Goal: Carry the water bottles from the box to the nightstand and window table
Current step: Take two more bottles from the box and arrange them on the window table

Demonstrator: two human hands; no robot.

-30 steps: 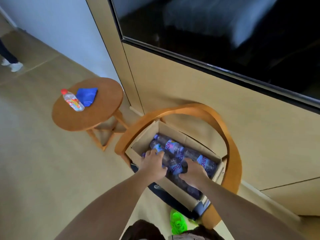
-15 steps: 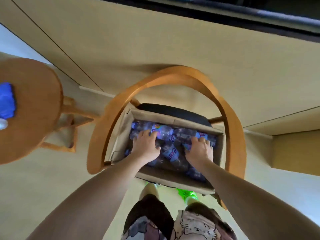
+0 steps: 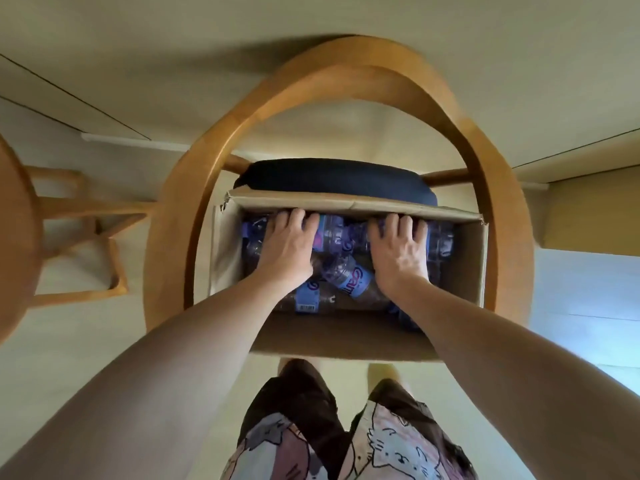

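Both hands reach down into the cardboard box (image 3: 467, 258) on the chair (image 3: 346, 77): left hand (image 3: 289, 249) and right hand (image 3: 398, 252) lie palm-down on the water bottles (image 3: 349, 278), fingers curling over the far ones; whether either truly grips, I cannot tell. Clear, crinkly plastic bottles with blue labels lie flat, mostly crosswise, directly beneath both palms, equally near each.
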